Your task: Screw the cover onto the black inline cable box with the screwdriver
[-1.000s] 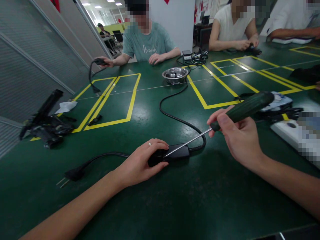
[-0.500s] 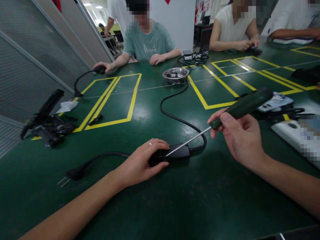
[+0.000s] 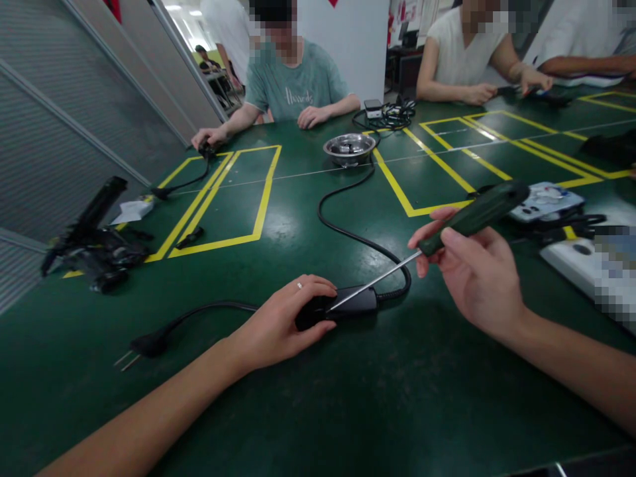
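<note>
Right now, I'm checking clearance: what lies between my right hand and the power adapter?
The screwdriver shaft and a cable bend, in the head view.

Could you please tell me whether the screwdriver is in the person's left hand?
No, the right hand holds the screwdriver, while the left hand grips the black casing.

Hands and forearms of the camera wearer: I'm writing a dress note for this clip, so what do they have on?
The left hand is ungloved and wears a slim, silver-coloured ring. The right hand is ungloved too, with no ring showing. Neither forearm shows a sleeve.
</note>
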Demonstrator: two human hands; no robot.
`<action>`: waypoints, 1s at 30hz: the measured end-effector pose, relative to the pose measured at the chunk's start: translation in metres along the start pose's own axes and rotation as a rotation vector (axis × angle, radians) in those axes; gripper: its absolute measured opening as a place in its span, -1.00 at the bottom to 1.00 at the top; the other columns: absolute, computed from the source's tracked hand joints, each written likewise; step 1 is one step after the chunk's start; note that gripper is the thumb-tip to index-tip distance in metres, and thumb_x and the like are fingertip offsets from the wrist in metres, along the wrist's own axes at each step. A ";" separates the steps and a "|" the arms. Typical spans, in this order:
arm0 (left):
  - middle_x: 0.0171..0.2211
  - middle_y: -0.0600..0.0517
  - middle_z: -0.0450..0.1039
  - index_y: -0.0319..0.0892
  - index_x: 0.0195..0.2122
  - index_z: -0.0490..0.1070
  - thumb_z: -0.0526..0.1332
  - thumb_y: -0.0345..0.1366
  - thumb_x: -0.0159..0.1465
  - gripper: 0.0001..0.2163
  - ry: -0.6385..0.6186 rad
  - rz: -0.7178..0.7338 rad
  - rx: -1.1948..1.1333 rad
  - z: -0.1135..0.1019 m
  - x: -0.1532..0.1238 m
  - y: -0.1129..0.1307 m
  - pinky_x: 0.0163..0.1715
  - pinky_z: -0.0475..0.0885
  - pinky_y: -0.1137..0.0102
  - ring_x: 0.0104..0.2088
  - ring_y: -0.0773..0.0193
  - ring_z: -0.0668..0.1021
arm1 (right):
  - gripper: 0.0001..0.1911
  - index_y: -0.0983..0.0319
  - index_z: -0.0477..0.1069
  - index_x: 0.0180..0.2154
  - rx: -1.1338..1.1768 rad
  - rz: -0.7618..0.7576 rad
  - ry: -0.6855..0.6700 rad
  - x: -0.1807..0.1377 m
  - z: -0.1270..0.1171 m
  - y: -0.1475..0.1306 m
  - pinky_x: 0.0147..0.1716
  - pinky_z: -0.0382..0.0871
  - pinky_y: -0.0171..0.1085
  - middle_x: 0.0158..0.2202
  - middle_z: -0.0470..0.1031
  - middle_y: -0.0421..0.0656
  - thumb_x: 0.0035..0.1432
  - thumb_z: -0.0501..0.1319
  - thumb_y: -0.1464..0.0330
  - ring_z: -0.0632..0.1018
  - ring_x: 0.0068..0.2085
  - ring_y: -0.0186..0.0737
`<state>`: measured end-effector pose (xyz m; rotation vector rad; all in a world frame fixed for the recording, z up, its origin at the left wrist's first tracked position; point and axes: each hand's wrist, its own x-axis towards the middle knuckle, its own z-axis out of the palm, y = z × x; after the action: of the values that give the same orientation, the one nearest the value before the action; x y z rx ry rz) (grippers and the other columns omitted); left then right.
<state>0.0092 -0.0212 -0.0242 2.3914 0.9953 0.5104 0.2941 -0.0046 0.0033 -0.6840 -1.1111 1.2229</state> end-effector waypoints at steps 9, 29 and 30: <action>0.05 -0.08 0.36 -0.09 0.07 0.24 0.22 -0.28 0.30 -0.67 0.000 0.000 -0.001 0.000 0.000 0.001 0.07 0.42 0.16 0.06 0.15 0.44 | -0.80 0.22 0.39 -0.19 -0.092 0.128 0.150 0.009 0.000 0.007 -0.57 0.37 -0.32 -0.39 0.52 -0.20 0.21 0.26 0.24 0.48 -0.52 -0.36; 0.06 -0.09 0.34 -0.08 0.09 0.22 0.22 -0.28 0.30 -0.65 0.002 -0.002 0.007 0.001 -0.001 0.000 0.09 0.41 0.14 0.08 0.14 0.42 | -0.68 0.23 0.48 -0.23 -0.927 0.111 0.020 0.032 -0.025 0.001 -0.63 0.18 -0.33 -0.57 0.38 -0.25 0.17 0.23 0.10 0.37 -0.59 -0.35; 0.06 -0.09 0.34 -0.08 0.09 0.22 0.22 -0.28 0.30 -0.65 0.002 -0.002 0.007 0.001 -0.001 0.000 0.09 0.41 0.14 0.08 0.14 0.43 | -0.67 0.21 0.49 -0.16 -1.023 0.070 -0.009 0.033 -0.026 0.000 -0.61 0.19 -0.31 -0.56 0.39 -0.25 0.18 0.23 0.12 0.38 -0.57 -0.33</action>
<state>0.0093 -0.0220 -0.0252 2.3962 1.0017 0.5096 0.3171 0.0313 0.0032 -1.4817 -1.7264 0.6377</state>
